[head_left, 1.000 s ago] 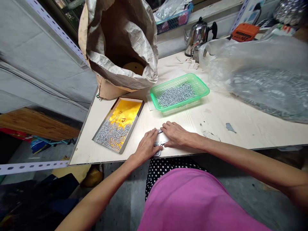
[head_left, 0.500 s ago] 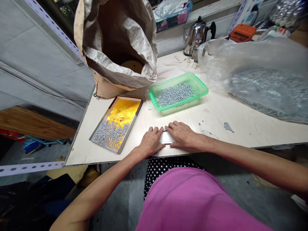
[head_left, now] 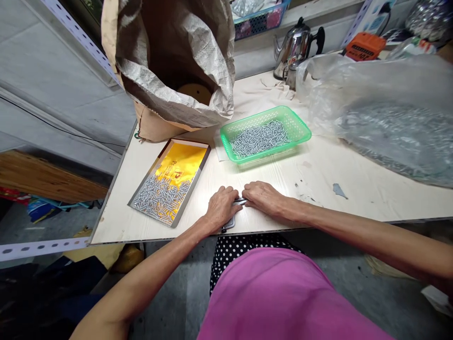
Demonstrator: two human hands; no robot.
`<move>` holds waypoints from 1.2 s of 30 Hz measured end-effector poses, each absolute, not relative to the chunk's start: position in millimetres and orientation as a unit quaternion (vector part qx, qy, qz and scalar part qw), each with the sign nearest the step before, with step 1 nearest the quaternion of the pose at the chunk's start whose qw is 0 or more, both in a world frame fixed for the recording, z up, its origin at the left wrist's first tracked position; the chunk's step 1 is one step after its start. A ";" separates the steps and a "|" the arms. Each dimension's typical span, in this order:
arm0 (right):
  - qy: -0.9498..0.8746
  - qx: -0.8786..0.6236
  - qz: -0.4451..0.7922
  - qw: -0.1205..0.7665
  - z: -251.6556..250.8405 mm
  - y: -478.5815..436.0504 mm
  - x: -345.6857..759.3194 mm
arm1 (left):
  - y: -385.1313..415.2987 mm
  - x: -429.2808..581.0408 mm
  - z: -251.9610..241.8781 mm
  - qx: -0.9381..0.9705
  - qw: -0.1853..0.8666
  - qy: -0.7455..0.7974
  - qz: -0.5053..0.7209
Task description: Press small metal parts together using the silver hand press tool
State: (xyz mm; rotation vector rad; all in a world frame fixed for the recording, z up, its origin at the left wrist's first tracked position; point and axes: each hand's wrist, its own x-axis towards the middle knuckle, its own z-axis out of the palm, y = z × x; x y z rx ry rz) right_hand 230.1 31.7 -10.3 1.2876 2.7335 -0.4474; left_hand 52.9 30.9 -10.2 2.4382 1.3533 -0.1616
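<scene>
The left hand (head_left: 221,208) and right hand (head_left: 264,197) curl over a metal piece (head_left: 239,202) at the worktop (head_left: 318,179) edge.
Gripped or just pressed? I cannot tell; a slip could drop it.

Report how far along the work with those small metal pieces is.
Looks done: one batch of small metal pieces lies in the yellow-lined box, and another in the green basket. In hand: the left hand and right hand meet on a flat grey piece. Left: the clear bag looks full of pieces.
</scene>
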 end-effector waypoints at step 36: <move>0.977 0.209 -0.034 -0.002 -45.6 34.3 128.7 | -41.2 62.4 -58.7 0.876 0.182 0.421 0.150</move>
